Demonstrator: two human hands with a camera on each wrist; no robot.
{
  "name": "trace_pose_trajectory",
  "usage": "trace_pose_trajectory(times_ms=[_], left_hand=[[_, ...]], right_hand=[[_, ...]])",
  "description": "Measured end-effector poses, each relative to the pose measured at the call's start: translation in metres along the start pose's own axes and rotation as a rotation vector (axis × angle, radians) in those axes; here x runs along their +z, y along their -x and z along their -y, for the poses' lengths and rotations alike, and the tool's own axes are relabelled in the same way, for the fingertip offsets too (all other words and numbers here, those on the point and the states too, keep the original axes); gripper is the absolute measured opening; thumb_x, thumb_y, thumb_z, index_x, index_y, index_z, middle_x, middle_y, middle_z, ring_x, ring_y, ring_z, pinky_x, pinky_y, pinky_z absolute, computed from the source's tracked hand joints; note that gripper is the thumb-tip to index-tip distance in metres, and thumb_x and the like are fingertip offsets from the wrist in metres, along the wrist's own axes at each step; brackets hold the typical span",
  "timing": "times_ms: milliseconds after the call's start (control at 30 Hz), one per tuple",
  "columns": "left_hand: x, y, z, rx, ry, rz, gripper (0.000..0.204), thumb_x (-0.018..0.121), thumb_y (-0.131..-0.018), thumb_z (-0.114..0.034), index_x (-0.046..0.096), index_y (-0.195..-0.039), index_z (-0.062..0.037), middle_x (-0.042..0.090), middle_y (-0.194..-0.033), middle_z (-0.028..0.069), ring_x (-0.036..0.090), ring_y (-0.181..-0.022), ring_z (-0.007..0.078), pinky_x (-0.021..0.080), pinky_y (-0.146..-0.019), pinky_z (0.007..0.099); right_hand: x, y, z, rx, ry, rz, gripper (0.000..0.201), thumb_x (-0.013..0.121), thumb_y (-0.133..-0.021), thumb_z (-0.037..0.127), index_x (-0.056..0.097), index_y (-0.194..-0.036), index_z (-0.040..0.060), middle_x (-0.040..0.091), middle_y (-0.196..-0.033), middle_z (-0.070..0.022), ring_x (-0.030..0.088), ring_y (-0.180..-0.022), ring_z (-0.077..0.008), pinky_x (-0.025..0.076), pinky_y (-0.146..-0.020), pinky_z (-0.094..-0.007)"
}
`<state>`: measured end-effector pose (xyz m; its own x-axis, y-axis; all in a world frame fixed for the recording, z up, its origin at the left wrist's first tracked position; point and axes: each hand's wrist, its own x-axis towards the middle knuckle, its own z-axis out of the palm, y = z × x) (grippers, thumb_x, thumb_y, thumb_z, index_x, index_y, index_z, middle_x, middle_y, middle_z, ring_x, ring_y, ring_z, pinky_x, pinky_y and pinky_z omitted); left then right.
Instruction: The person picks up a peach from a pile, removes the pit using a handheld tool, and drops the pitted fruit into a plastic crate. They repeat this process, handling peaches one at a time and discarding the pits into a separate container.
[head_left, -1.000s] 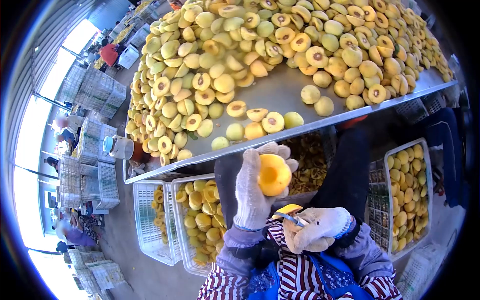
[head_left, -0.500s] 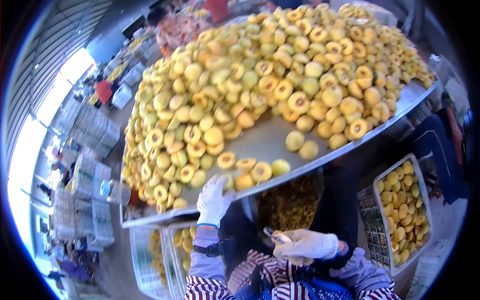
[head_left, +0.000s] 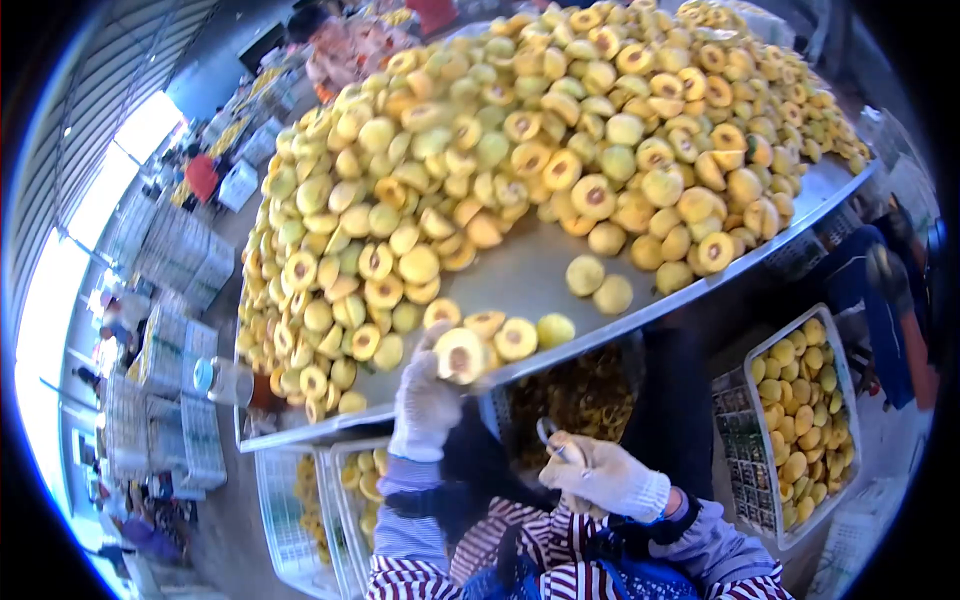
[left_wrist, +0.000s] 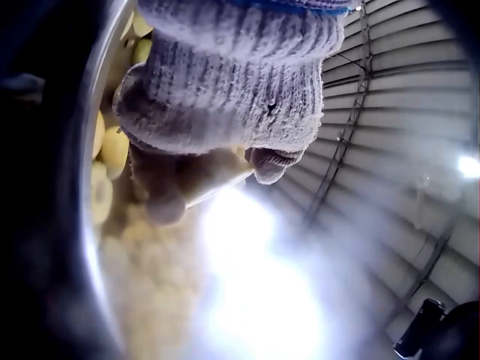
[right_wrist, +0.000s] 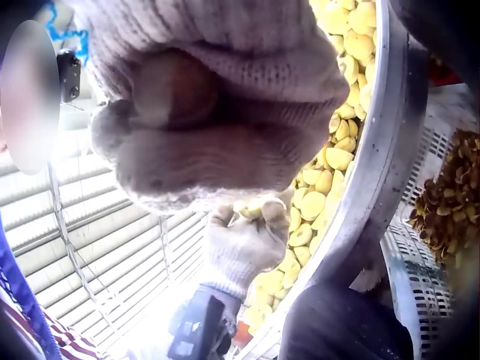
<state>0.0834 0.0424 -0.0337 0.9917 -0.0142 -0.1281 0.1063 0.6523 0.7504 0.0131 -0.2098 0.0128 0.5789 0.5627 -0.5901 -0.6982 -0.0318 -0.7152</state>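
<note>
In the head view my gloved left hand holds a halved yellow peach at the table's near edge, its cut face with the brown centre turned up. The left wrist view shows that peach half between the gloved fingers, mostly hidden by the glove. Over my lap my gloved right hand grips a small tool with a curved metal end. Its rounded handle end shows inside the curled fingers in the right wrist view. Many peach halves are heaped on the metal table.
Below the table edge, a container of brownish scraps stands between my legs. White crates with peach halves stand at left and right. A jar sits at the table's left corner. Another person's leg is at far right.
The peach half held over my lap a second ago is gone from there. My left hand reached to the table and now lifts another half. The right hand keeps its tool.
</note>
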Motion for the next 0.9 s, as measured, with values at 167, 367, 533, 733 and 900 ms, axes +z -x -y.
trace_pose_trajectory(times_ms=[167,367,533,733,900], left_hand=[[0.039,0.039,0.030,-0.043,0.120,-0.038,0.054,0.061,-0.092,-0.051,0.052,-0.124,-0.0094,0.063,-0.119,0.0166,0.066,-0.099,0.0342,0.056,-0.061,0.0422],[0.070,0.068,0.040,0.012,-0.050,-0.078,0.056,0.055,-0.098,-0.048,0.051,-0.129,-0.0015,0.062,-0.121,0.0175,0.062,-0.110,0.0309,0.050,-0.096,0.0423],[0.086,0.083,0.044,0.095,-0.240,-0.100,0.055,0.050,-0.101,-0.046,0.051,-0.130,0.0019,0.061,-0.125,0.0173,0.061,-0.113,0.0279,0.049,-0.098,0.0400],[0.111,0.090,0.049,0.320,-0.495,-0.212,0.067,0.049,-0.097,-0.058,0.057,-0.122,0.0035,0.064,-0.118,0.0174,0.065,-0.105,0.0253,0.054,-0.089,0.0358],[0.098,0.088,0.032,0.070,-0.596,-0.051,0.047,0.051,-0.102,-0.039,0.062,-0.117,0.0044,0.068,-0.110,0.0161,0.068,-0.095,0.0238,0.055,-0.083,0.0340]], right_hand=[[0.004,-0.006,-0.003,-0.054,0.219,-0.081,0.039,0.068,-0.090,0.035,0.059,-0.116,0.0063,0.061,-0.069,-0.0036,0.061,-0.059,-0.0111,0.047,-0.054,-0.0265],[0.007,-0.016,-0.019,-0.290,0.561,-0.230,0.046,0.067,-0.087,0.048,0.060,-0.105,0.0061,0.066,-0.079,-0.0198,0.067,-0.075,-0.0391,0.052,-0.063,-0.0418],[0.012,-0.010,-0.017,-0.330,0.711,-0.259,0.043,0.064,-0.089,0.047,0.058,-0.104,0.0074,0.066,-0.082,-0.0214,0.066,-0.078,-0.0420,0.053,-0.065,-0.0448],[0.011,-0.002,-0.016,-0.270,0.638,-0.136,0.044,0.064,-0.091,0.046,0.056,-0.111,0.0077,0.068,-0.080,-0.0174,0.069,-0.075,-0.0355,0.054,-0.067,-0.0426],[0.005,0.006,-0.006,0.006,0.167,0.202,0.034,0.065,-0.093,0.039,0.058,-0.106,0.0079,0.061,-0.065,-0.0027,0.057,-0.053,-0.0111,0.044,-0.049,-0.0263]])
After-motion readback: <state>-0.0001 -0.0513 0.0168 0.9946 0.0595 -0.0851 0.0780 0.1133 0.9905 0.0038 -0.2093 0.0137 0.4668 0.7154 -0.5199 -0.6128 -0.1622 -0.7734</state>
